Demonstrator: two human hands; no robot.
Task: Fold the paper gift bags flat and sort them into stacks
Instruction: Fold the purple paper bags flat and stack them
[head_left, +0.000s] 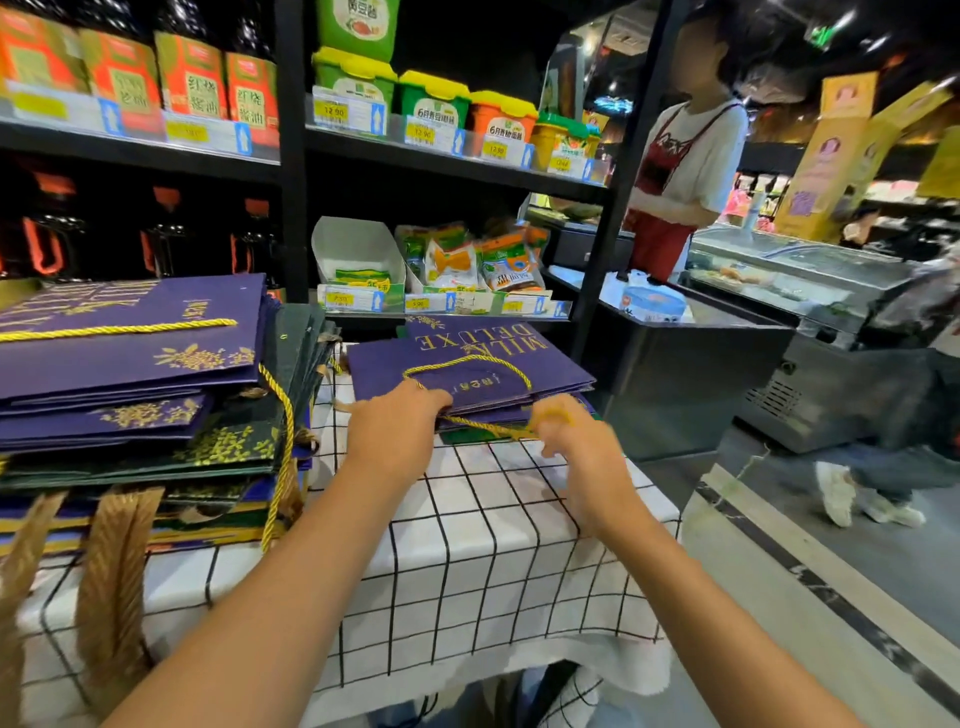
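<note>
Pressing down on the near edge of the top purple bag (467, 369), left hand (397, 431) curls its fingers over the edge, likely to keep it flat. Right hand (574, 441) is blurred; it seems to pinch the gold cord handle (483, 425) just ahead of its fingertips. Tall sorted stack (130, 395) sits left of both hands.

Bare checked cloth (467, 545) near and centre, tall bag stack (130, 395) blocking left, low bag pile (467, 374) far, shelves (447, 166) behind

Both hands reach the flat purple bag (470, 369) on the checked cloth (467, 545) — left hand (397, 423) on its edge, right hand (571, 431) blurred at the gold cord (483, 423).
</note>
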